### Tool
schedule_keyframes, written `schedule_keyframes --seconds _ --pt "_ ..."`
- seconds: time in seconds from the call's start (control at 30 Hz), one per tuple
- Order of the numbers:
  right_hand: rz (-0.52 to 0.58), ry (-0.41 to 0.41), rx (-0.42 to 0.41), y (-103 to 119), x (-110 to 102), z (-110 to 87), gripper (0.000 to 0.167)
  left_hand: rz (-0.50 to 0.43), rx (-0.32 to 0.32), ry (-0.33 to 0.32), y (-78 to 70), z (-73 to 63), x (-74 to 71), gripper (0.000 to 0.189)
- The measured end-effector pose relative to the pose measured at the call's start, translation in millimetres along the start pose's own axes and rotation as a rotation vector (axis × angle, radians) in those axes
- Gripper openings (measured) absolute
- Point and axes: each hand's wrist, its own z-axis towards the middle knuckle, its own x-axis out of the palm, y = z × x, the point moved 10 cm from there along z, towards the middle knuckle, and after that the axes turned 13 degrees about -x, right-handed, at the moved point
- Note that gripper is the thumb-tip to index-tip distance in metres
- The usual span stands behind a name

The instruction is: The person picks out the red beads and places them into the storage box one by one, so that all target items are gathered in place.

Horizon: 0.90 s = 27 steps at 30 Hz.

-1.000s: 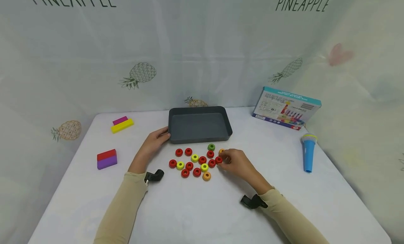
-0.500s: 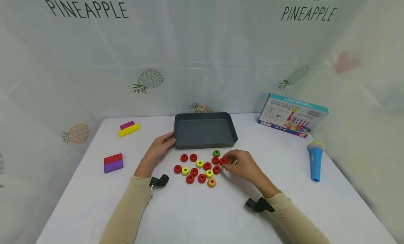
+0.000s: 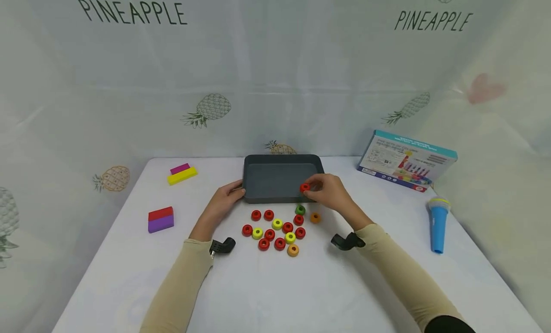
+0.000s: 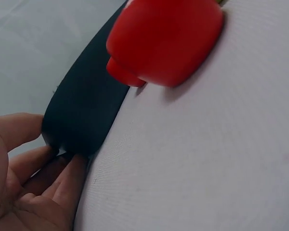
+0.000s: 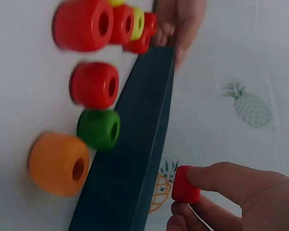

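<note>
My right hand (image 3: 331, 193) pinches a red bead (image 5: 185, 185) between thumb and fingers, above the front right part of a dark grey tray (image 3: 271, 200). At the tray's left front corner, my left hand (image 3: 221, 204) holds the side with thumb and fingertips, as the left wrist view shows its fingers (image 4: 67, 175) against the dark wall. In front of the tray lie several loose beads: red ones (image 3: 280, 244), yellow ones (image 3: 277, 224), a green bead (image 3: 300, 209) and two orange beads, one (image 3: 315, 217) right below the right hand.
Magenta and yellow blocks (image 3: 182, 176) lie at the back left, red and purple blocks (image 3: 161, 223) nearer. A toy box (image 3: 406, 163) leans at the back right, with a blue toy microphone (image 3: 439, 225) by the right edge. A curtain (image 3: 275, 84) hangs behind.
My right hand has lifted a red bead from the right side of the group and moved it up over the tray, uncovering an orange bead. My left hand stays at the tray.
</note>
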Motion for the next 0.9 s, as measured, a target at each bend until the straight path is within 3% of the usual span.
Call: schedule_keyframes --seconds 0.3,0.53,0.9 --pt "-0.006 0.045 0.060 -29.9 14.8 26.1 0.031 0.015 -0.008 -0.015 1.9 1.7 -2.0 0.057" --pt "-0.064 0.130 0.096 -46.1 32.5 30.2 0.030 0.029 0.007 -0.003 -1.5 1.3 3.2 0.057" --pt "-0.080 0.149 0.085 -45.7 38.3 36.8 0.030 0.009 -0.002 -0.010 1.6 5.1 -1.7 0.056"
